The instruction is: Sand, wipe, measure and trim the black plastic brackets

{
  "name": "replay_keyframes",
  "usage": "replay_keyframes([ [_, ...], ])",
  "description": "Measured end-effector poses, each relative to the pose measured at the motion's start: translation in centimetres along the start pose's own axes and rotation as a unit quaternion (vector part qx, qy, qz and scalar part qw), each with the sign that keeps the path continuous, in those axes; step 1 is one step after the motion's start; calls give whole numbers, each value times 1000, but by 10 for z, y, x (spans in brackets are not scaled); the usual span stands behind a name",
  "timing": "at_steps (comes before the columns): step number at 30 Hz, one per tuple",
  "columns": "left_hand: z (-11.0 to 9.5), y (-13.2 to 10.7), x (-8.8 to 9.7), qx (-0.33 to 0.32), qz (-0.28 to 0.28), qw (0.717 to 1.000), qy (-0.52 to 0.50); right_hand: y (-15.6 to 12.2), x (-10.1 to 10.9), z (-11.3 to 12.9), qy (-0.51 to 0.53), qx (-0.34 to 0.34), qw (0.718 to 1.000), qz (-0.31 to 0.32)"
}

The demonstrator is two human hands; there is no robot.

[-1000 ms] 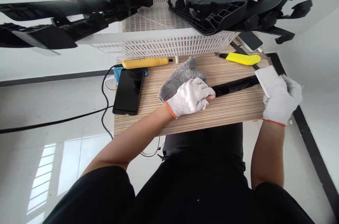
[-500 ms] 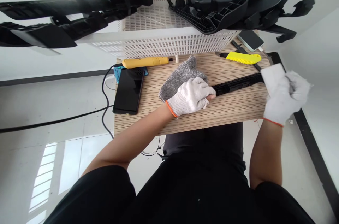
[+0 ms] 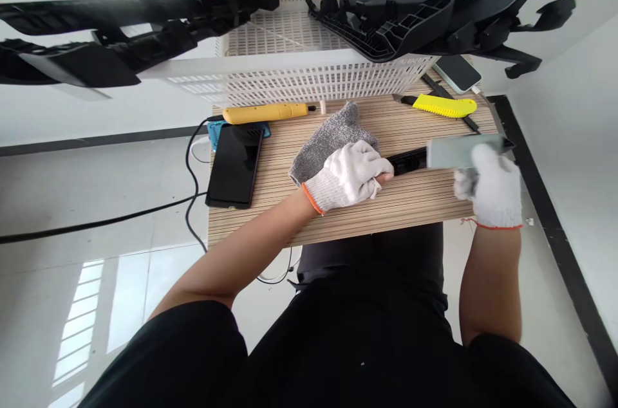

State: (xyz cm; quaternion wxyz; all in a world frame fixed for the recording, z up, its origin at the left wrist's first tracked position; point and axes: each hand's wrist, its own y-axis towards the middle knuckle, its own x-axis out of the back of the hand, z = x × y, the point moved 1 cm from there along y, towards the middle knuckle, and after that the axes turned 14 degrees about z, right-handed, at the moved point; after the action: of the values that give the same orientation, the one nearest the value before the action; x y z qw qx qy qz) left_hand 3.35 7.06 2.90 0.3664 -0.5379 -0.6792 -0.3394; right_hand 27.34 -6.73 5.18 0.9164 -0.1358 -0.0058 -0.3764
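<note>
My left hand (image 3: 351, 177), in a white knit glove with an orange cuff edge, is closed on the left end of a long black plastic strip (image 3: 408, 161) lying on the wood-patterned table (image 3: 299, 228). One bare fingertip shows through the glove. A flat, pale grey-green rectangular piece (image 3: 451, 152) lies over the strip's right part and hides much of it. My gloved right hand (image 3: 497, 186), smeared a little by motion, grips this piece at its right side; what kind of thing it is, I cannot make out. Behind my left hand lies a crumpled grey cloth (image 3: 323, 144).
A yellow utility knife (image 3: 444, 105), a yellow corded tool (image 3: 265, 113) and a black phone (image 3: 235, 166) lie on the table. Another phone (image 3: 458, 73) is at the back right. Black plastic parts (image 3: 400, 15) rest across a white basket (image 3: 299, 83).
My right hand has moved left and turned, bringing the pale piece from beyond the strip's right end onto the strip. My left hand stays where it was.
</note>
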Motion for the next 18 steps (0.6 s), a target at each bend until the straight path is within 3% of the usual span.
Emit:
replay_keyframes([
  [2,0,0,0,-2,-1,1000,-3,2,1,-1,-24,6,1000,-10],
  [4,0,0,0,-1,0,1000,-3,5,3,-1,4,41,996,-76],
  [5,0,0,0,0,3,1000,-3,6,3,-1,11,35,996,-80],
  [8,1,1,0,3,14,1000,-6,9,2,0,-27,-11,999,-13],
  [12,0,0,1,4,19,1000,-9,10,4,3,17,33,995,-93],
  [15,0,0,1,5,19,1000,-8,13,6,3,13,-17,998,-59],
  [18,0,0,1,7,26,1000,-3,15,12,1,31,-8,995,-90],
])
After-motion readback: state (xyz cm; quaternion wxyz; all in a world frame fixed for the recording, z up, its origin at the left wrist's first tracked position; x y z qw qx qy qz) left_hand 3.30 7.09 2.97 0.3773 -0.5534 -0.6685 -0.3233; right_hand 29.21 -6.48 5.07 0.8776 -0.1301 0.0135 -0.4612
